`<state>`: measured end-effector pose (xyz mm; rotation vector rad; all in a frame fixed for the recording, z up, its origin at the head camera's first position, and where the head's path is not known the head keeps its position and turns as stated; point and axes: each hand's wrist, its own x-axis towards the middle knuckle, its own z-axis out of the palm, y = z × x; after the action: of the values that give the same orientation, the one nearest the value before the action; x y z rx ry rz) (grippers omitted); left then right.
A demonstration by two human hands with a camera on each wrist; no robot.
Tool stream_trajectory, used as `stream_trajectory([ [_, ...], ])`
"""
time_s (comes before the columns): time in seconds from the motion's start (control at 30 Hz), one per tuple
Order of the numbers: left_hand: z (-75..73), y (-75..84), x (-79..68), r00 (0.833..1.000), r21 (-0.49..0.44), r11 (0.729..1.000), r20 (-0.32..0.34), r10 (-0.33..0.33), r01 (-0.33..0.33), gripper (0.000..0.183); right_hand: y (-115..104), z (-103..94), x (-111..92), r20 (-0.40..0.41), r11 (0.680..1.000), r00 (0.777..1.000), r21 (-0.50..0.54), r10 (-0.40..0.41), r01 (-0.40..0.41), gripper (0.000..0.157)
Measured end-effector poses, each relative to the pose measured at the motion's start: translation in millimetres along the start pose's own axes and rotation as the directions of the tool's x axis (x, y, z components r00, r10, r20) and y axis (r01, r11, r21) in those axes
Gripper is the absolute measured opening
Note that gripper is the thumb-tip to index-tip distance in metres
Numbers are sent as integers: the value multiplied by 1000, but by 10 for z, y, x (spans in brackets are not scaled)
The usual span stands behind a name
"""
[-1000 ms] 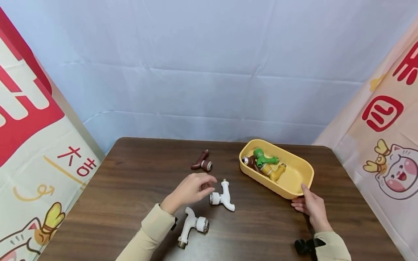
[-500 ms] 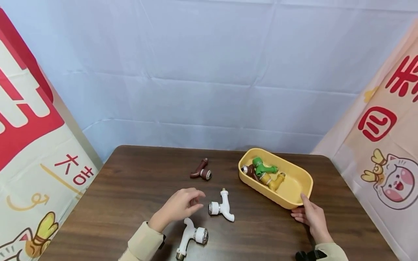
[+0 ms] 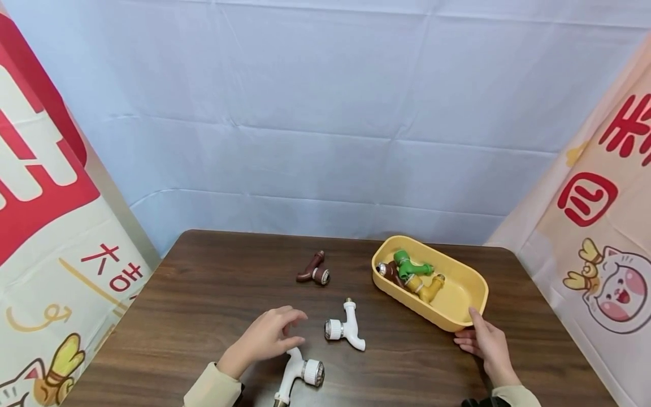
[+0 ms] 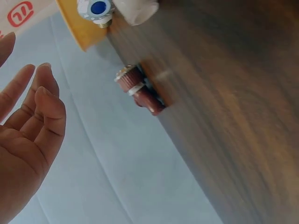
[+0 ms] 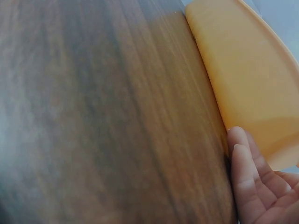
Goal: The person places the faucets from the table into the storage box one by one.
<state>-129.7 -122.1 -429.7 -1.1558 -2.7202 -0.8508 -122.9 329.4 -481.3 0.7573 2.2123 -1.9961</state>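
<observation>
My left hand (image 3: 264, 339) hovers with loosely bent fingers and nothing in its grasp. It overlaps the spout end of the nearer white tap (image 3: 291, 376) in the head view. A second white tap (image 3: 352, 329) lies just right of that hand, and a brown tap (image 3: 311, 272) lies farther back. At the right, my right hand (image 3: 489, 347) grips the near corner of a yellow plastic bin (image 3: 437, 318), thumb at the rim and fingers low against the outer wall. Inside the bin are a green tap (image 3: 407, 267), a yellow tap (image 3: 430, 289) and a brown tap (image 3: 390, 273) partly covered.
Everything stands on a dark wood-grain table (image 3: 203, 282). A pale blue cloth (image 3: 305, 130) hangs behind its back edge. Printed banners flank it, one at the left (image 3: 35, 226) and one at the right (image 3: 600, 254).
My left hand has drawn back left and toward me, away from the farther white tap. The head view has tilted up slightly. My right hand keeps its hold on the bin.
</observation>
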Motion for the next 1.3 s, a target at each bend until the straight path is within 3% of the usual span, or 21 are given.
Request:
stream_trajectory([
  [0.3, 69, -106, -135, 1000, 16, 1000, -9, 1, -1, 33, 13, -3, 12, -9, 1000, 1000, 4, -2, 2, 77],
  [0.47, 89, -134, -177, 998, 29, 998, 14, -55, 54, 43, 6, -5, 8, -16, 1000, 1000, -1, -5, 5, 76],
  [0.7, 137, -156, -187, 980, 64, 984, 92, -175, 169, 71, 3, 5, 15, -14, 1000, 1000, -6, -9, 9, 77],
  [1.3, 228, -183, -107, 953, 149, 961, 165, -256, 232, 82, 9, 4, 21, -10, 1000, 1000, -7, -5, 5, 77],
])
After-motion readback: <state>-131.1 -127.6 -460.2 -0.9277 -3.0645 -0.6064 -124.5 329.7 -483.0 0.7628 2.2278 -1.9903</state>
